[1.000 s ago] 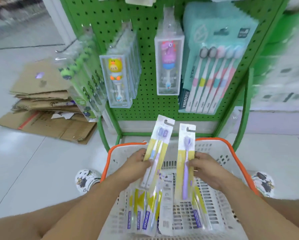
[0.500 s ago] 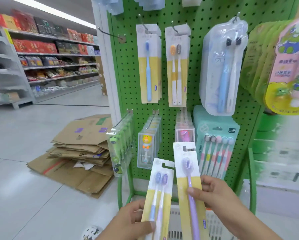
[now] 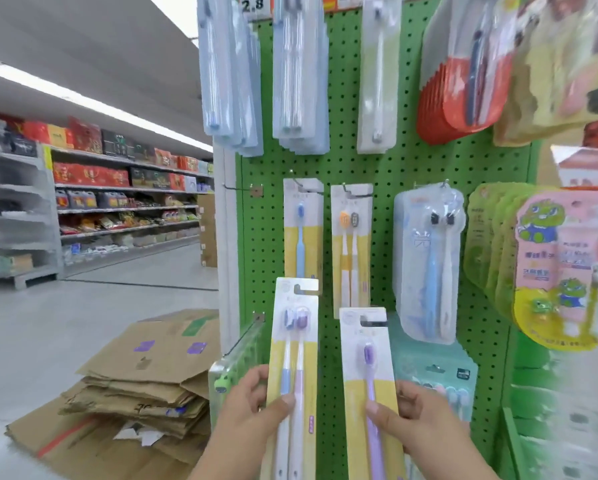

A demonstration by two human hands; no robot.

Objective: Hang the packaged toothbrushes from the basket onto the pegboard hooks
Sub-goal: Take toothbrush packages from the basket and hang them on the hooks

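Green pegboard (image 3: 387, 168) now fills the view; the basket has dropped from sight. Left hand (image 3: 252, 407) pinches a two-brush pack (image 3: 292, 341), right hand (image 3: 415, 417) pinches a purple-brush pack (image 3: 368, 368), both raised near the hooks.

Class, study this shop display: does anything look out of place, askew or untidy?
Yes. A heap of flattened cardboard boxes lies on the aisle floor left of the green pegboard, torn and unevenly stacked. One hook at the board's left edge hangs bare. The hung packs look straight.
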